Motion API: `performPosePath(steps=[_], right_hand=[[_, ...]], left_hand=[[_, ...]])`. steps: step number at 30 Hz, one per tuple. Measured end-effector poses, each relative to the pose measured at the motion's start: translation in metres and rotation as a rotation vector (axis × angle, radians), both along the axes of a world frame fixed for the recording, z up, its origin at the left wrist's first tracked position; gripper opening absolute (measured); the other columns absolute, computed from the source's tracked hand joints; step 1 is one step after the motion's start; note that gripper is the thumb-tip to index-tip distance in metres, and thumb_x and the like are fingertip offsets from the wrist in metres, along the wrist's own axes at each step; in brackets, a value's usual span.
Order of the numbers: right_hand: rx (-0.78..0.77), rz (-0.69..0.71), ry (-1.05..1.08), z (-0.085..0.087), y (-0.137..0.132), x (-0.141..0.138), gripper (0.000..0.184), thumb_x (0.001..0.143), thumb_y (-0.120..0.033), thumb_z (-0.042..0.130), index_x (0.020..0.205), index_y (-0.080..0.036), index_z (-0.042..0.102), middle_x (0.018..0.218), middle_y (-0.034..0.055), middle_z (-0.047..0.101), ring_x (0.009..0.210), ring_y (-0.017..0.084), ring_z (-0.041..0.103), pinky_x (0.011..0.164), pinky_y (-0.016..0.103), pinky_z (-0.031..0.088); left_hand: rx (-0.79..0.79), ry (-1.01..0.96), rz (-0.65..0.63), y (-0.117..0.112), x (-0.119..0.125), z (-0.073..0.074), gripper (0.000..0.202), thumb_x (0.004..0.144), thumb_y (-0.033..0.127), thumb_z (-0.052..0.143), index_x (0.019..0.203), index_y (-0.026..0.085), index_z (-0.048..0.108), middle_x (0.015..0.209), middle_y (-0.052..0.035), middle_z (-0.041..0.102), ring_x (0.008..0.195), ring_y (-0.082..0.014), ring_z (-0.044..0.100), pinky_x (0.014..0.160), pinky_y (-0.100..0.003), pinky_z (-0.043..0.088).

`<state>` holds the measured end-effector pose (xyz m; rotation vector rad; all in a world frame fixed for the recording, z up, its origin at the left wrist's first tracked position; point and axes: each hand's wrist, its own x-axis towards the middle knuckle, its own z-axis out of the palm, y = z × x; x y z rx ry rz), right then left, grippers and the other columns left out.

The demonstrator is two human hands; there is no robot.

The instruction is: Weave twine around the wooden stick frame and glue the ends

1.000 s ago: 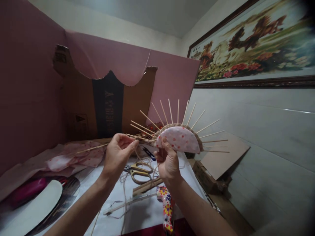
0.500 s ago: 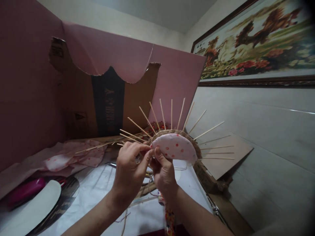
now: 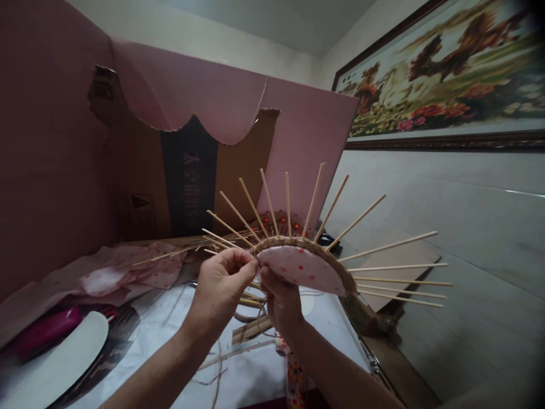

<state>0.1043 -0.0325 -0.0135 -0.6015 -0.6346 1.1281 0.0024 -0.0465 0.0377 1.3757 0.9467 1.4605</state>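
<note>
A half-round woven basket piece (image 3: 304,267) is held up in front of me, its flat face covered in white fabric with red dots. Twisted brown twine (image 3: 315,247) runs along its curved rim, and several thin wooden sticks (image 3: 287,204) fan outward from there. My right hand (image 3: 283,301) is closed on its lower left part, thumb against the fabric. At the left corner of the piece, my left hand (image 3: 223,284) pinches with thumb and forefinger; what lies between the fingertips is hidden.
On the white table surface (image 3: 157,335) are dotted fabric (image 3: 123,270), a magenta object (image 3: 53,332), a white curved piece (image 3: 72,360), flat strips (image 3: 251,329) and loose strands. A pink-faced cardboard sheet (image 3: 306,136) stands behind. A flat board (image 3: 383,275) leans at the right wall.
The basket piece has turned and tilted, its sticks now reaching farther right and its fabric face angled downward. My left fingers have drawn together at the left corner.
</note>
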Motion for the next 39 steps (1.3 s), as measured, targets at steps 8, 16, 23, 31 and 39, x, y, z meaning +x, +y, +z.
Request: performPosePath(steps=[8,16,23,31,39], right_hand=[[0.072,0.025,-0.064,-0.007,0.006,0.003,0.022,0.046,-0.028,0.086,0.062,-0.021,0.073,0.06,-0.0023,0.066,0.058,0.013,0.055,0.065,0.03,0.049],[0.008,0.044,-0.026,-0.006,0.006,0.0,0.023,0.043,-0.026,0.087,0.058,-0.02,0.071,0.06,-0.0022,0.066,0.059,0.013,0.055,0.064,0.029,0.049],[0.039,-0.009,0.013,-0.002,0.008,-0.002,0.028,0.041,-0.024,0.087,0.065,-0.021,0.074,0.066,-0.0024,0.07,0.066,0.015,0.058,0.068,0.03,0.049],[0.107,0.016,-0.132,-0.008,0.008,0.005,0.026,0.051,-0.03,0.086,0.072,-0.02,0.074,0.072,0.0,0.072,0.07,0.018,0.061,0.071,0.033,0.051],[0.199,0.056,-0.269,-0.007,0.009,0.011,0.019,0.066,-0.032,0.079,0.08,-0.019,0.073,0.077,0.001,0.071,0.07,0.017,0.062,0.069,0.031,0.05]], left_hand=[[0.018,0.043,0.039,0.001,0.001,-0.004,0.018,0.07,0.031,0.067,0.074,0.015,0.06,0.065,0.0007,0.061,0.057,-0.01,0.053,0.048,-0.02,0.042],[0.075,0.154,0.126,0.0,-0.002,-0.002,0.015,0.072,0.03,0.062,0.072,0.015,0.06,0.064,0.0008,0.059,0.057,-0.0111,0.054,0.05,-0.021,0.044],[0.062,0.191,0.086,0.002,-0.005,0.002,0.019,0.07,0.034,0.059,0.065,0.015,0.056,0.059,0.0027,0.053,0.054,-0.0087,0.045,0.049,-0.02,0.037],[0.041,0.139,0.037,0.001,-0.006,0.006,0.015,0.068,0.03,0.06,0.065,0.015,0.056,0.06,0.0014,0.056,0.057,-0.0103,0.049,0.054,-0.022,0.039],[-0.02,0.06,-0.076,-0.003,-0.002,0.006,0.015,0.068,0.029,0.061,0.066,0.015,0.055,0.056,0.0022,0.055,0.051,-0.0098,0.05,0.05,-0.022,0.042]])
